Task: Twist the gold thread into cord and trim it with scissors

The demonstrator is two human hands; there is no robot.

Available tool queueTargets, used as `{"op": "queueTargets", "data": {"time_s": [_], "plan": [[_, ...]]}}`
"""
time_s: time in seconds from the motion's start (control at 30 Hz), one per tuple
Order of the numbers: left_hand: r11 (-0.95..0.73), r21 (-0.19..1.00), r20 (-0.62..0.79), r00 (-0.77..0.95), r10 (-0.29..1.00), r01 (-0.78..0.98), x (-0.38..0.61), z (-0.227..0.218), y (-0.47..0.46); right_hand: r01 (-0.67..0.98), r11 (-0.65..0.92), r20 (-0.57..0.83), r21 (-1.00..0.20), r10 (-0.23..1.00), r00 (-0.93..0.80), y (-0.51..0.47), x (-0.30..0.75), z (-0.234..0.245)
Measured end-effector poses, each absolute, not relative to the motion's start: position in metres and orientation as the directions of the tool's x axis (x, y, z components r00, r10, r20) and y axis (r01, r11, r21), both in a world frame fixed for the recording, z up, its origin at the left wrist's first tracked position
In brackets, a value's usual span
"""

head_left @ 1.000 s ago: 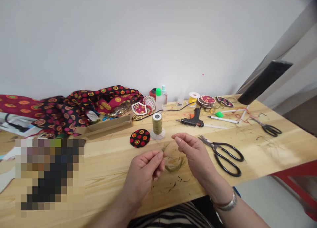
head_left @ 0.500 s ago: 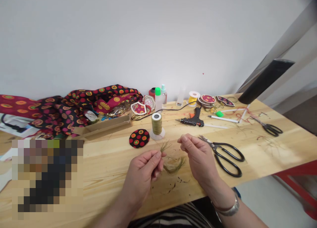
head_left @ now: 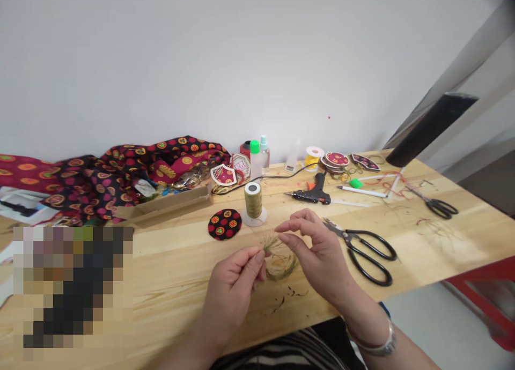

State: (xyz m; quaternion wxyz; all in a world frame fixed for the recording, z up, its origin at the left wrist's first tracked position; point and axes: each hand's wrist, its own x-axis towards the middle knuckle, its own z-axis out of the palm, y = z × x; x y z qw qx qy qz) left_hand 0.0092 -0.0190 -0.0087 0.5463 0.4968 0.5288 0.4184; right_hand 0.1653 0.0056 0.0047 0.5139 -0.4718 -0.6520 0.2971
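Observation:
My left hand (head_left: 239,279) is closed in a pinch on a small bundle of olive-green thread (head_left: 272,243), whose loose ends fan out above the fingertips. Close beside those ends, my right hand (head_left: 317,249) has its thumb and forefinger apart, with nothing visible between them. More of the green thread (head_left: 281,271) hangs or lies in a curve below, between the two hands; part of it is hidden behind the left fingers. A spool of olive-green thread (head_left: 254,202) stands upright beyond the hands, next to a round patterned fabric disc (head_left: 224,224).
Large black-handled scissors (head_left: 368,252) lie right of my right hand. Behind are a glue gun (head_left: 311,190), a white pen (head_left: 362,191), bottles (head_left: 259,158) and a yellow spool (head_left: 314,158). Smaller scissors (head_left: 440,207) lie far right. Patterned fabric (head_left: 116,171) and a cardboard box (head_left: 169,206) are left.
My right hand has moved left toward the thread ends, and its thumb and forefinger have parted. The left hand keeps its pinch, and the thread ends are more spread.

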Motion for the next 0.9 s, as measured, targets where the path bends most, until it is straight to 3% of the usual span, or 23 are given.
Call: {"op": "queueTargets", "data": {"time_s": [0.23, 0.5, 0.63, 0.77, 0.9], "plan": [[0.144, 0.986, -0.15, 0.075, 0.986, 0.088, 0.007, -0.011, -0.02, 0.344, 0.301, 0.338, -0.889, 0.94, 0.051, 0.011, 0.17, 0.001], [0.145, 0.987, -0.15, 0.07, 0.986, 0.069, 0.007, -0.009, -0.021, 0.224, 0.144, 0.163, -0.964, 0.984, 0.068, 0.009, 0.172, 0.002], [0.188, 0.982, -0.186, 0.055, 0.981, -0.023, 0.007, -0.007, -0.019, 0.228, 0.13, 0.153, -0.965, 0.984, 0.086, 0.006, 0.173, 0.003], [0.195, 0.95, -0.203, -0.006, 0.979, -0.244, 0.003, -0.004, -0.016, 0.217, 0.132, 0.135, -0.967, 0.991, -0.001, 0.005, 0.17, 0.0], [0.104, 0.952, -0.122, -0.045, 0.991, -0.287, -0.004, 0.001, -0.015, 0.117, 0.246, 0.215, -0.962, 0.95, -0.226, 0.0, 0.16, -0.001]]}}
